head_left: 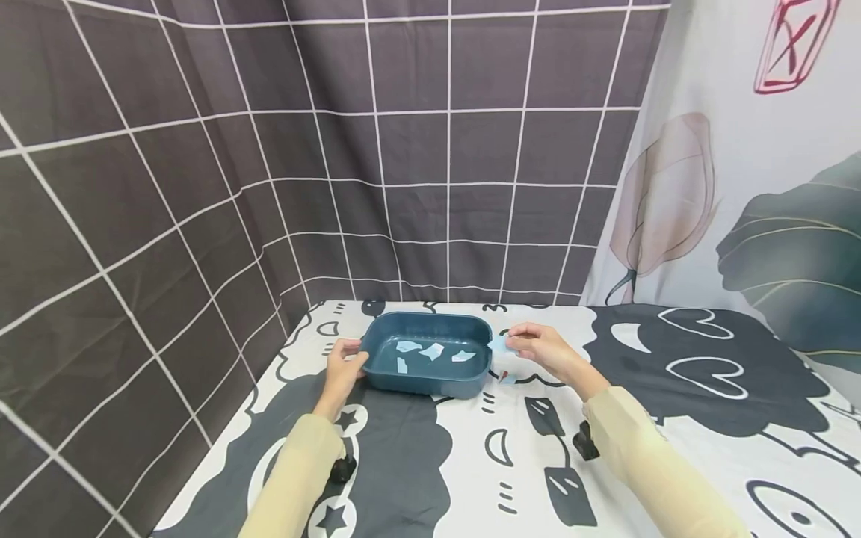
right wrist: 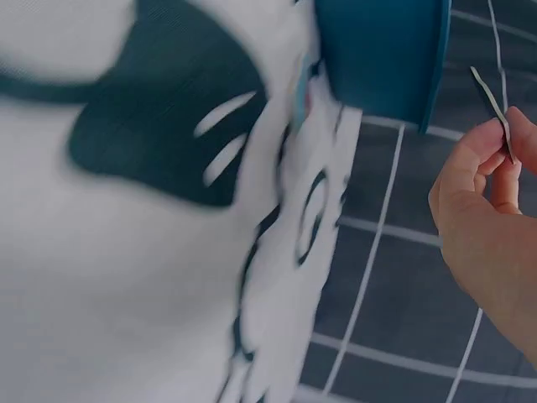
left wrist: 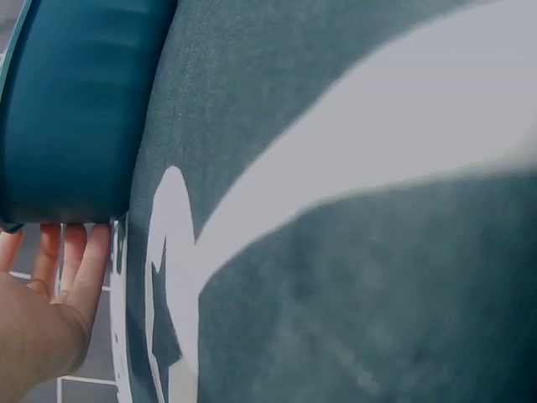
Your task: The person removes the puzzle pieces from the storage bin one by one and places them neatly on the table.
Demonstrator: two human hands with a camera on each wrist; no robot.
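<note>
A dark blue rectangular basin with rounded corners stands on the patterned cloth. Several light blue and whitish irregular flat scraps lie spread over its floor. At its left end is my left hand; in the left wrist view the fingers reach out fairly straight against the end wall. Just beyond the right end, my right hand pinches a thin light blue scrap between thumb and fingertips. Edge-on in the right wrist view, that scrap looks like a thin sheet, held above the cloth.
Another small scrap, light blue with a reddish patch, lies on the cloth near the basin's right front corner. A dark curtain with white grid lines hangs behind and at the left. A pale printed curtain hangs at the right.
</note>
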